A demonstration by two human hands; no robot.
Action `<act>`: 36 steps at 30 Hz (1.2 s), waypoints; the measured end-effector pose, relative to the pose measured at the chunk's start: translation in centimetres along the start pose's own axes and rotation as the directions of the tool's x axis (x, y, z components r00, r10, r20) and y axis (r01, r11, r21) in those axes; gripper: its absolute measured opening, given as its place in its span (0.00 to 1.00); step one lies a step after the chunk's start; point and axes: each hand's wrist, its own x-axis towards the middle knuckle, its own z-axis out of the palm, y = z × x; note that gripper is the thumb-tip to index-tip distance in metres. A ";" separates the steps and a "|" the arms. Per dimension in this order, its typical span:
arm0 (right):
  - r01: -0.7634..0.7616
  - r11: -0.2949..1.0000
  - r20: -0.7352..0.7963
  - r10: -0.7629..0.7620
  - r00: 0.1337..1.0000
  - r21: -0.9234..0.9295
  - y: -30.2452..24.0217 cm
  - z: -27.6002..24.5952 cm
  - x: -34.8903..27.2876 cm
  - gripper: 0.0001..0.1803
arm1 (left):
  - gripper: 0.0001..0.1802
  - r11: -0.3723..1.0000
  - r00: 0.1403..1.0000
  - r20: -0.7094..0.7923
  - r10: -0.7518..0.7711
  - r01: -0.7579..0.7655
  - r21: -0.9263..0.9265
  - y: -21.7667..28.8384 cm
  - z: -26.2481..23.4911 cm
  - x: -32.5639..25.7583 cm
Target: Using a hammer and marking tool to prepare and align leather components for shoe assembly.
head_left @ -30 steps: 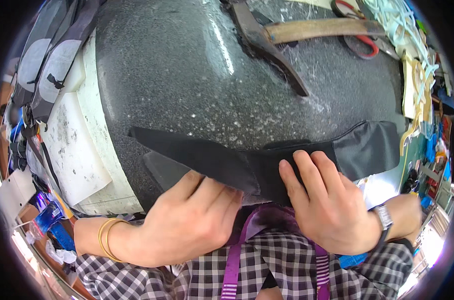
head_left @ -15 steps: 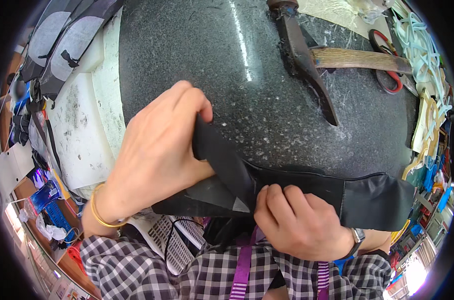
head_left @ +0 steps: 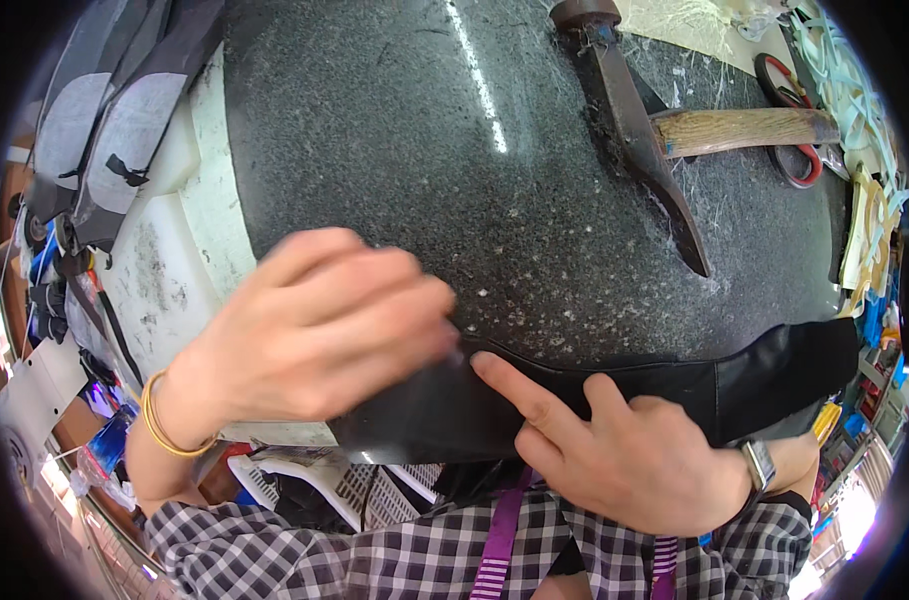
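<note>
A long black leather piece (head_left: 634, 385) lies along the near edge of the dark stone slab (head_left: 374, 120), smooth side showing, with a stitched seam across its right part. My left hand (head_left: 334, 330) is over its left end, fingers curled and smeared by motion. The fingertips are hidden, so whether they pinch the leather does not show. My right hand (head_left: 624, 445) rests on the middle of the piece. Its index finger stretches out along the upper edge and presses near the left fingertips, while the other fingers bend loosely.
An iron hammer (head_left: 629, 120) with a wooden handle lies on the slab's far right. Beyond it are red-handled scissors (head_left: 809, 165) and pale blue strips (head_left: 844, 80). Black cut pieces (head_left: 134, 150) and a white board (head_left: 159, 260) are at left. A white plastic basket (head_left: 374, 495) sits below the slab edge.
The raised strip at the left end of the leather no longer stands up. My left hand has lowered toward the slab. My right index finger has straightened along the edge.
</note>
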 end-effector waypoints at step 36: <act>0.042 0.994 -0.354 -0.003 0.935 0.102 2.0 3.9 -10.4 0.18 | 0.23 0.977 0.938 0.282 -0.201 0.214 -0.018 11.1 2.9 9.3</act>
